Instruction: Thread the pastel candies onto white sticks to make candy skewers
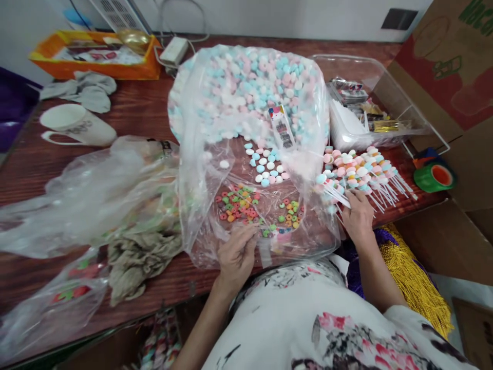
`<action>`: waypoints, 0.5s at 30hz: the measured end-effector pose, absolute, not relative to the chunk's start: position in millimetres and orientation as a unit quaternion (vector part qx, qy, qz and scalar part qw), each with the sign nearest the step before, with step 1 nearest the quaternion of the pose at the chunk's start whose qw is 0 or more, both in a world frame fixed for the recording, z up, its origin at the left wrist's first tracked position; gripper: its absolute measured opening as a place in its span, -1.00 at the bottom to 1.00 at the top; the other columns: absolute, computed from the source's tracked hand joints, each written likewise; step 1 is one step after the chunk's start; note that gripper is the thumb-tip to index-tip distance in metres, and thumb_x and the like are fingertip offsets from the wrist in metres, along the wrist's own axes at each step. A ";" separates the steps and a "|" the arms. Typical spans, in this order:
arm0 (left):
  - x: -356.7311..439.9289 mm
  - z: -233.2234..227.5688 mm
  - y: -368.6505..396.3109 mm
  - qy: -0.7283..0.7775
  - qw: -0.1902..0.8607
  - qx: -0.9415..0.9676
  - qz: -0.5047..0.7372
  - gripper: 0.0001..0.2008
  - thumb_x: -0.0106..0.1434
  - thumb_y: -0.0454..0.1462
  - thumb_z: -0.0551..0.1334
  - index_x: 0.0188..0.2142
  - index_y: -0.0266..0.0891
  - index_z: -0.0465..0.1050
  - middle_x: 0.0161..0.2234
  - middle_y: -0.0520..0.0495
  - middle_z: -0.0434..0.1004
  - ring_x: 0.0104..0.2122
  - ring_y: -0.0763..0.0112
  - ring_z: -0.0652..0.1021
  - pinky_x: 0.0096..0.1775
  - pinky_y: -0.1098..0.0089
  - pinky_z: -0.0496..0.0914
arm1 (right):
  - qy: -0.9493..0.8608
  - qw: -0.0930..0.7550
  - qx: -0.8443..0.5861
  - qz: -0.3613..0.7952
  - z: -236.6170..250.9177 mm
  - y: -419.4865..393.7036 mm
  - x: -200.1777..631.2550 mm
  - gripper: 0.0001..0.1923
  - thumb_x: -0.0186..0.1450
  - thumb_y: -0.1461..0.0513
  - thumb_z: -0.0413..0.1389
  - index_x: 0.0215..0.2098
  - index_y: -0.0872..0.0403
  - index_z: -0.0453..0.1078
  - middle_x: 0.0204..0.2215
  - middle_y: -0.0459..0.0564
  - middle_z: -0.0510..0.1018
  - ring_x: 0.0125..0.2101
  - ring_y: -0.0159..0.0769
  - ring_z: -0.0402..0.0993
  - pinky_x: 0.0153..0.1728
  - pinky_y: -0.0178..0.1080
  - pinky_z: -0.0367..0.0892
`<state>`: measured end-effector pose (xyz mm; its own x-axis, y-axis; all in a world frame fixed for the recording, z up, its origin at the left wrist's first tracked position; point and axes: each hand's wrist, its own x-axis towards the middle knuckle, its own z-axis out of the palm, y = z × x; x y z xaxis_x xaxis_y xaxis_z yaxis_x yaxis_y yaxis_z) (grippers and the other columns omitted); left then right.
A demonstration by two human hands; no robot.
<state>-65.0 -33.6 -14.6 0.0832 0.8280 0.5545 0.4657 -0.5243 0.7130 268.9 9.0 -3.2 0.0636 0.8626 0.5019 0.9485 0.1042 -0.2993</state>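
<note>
My right hand (358, 213) is closed around the white sticks (336, 193) of several candy skewers, at the edge of a pile of similar skewers (358, 167) in pink, blue, white and orange. My left hand (236, 252) rests at the near side of the colourful ring-shaped pieces (236, 203), its fingers bent together; what lies between them, if anything, is hidden. These rings lie on a clear plastic bag (265, 257). Beyond them are loose pastel candies (267, 164) and a big heap of the same candies (246, 87) inside the bag, with a small printed packet (281, 127) on top.
A clear bin (385, 64) of packets stands at the back right, near a green tape roll (435, 177) and a cardboard box (458, 77). To the left are a white mug (79, 126), crumpled plastic bags (92, 190), a brown cloth (142, 262) and an orange tray (48, 56).
</note>
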 end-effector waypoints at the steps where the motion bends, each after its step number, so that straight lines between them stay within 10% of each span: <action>1: -64.3 -15.4 -35.5 0.450 0.185 0.720 0.495 -0.70 0.23 -0.49 0.22 -0.08 -0.19 0.51 -0.13 -0.09 0.63 -0.13 0.34 0.62 -0.04 0.25 0.53 | -0.676 0.304 -0.667 -0.074 -2.6 8.5 268.9 -0.64 0.22 0.39 -0.01 -0.08 0.14 0.50 -0.15 0.17 0.55 -0.14 -0.10 0.48 -0.10 -0.12 0.41; 7: -68.2 -15.3 -38.7 0.428 0.162 0.754 0.471 -0.64 0.21 -0.52 0.21 -0.05 -0.19 0.48 -0.10 -0.11 0.61 -0.09 0.32 0.60 -0.03 0.23 0.52 | -0.573 0.411 -0.692 -0.156 20.5 21.6 301.0 -0.75 0.31 0.31 -0.01 -0.26 0.17 0.53 -0.40 0.11 0.50 -0.31 -0.14 0.46 -0.22 -0.13 0.38; 15: -67.1 -18.6 -35.0 0.420 0.144 0.764 0.469 -0.60 0.18 -0.55 0.23 -0.03 -0.19 0.48 -0.09 -0.12 0.59 -0.09 0.30 0.60 -0.03 0.22 0.51 | -0.514 0.369 -0.753 -0.179 47.5 63.3 370.5 -0.73 0.31 0.25 0.00 -0.20 0.21 0.51 -0.23 0.20 0.39 -0.20 -0.08 0.36 -0.13 0.00 0.30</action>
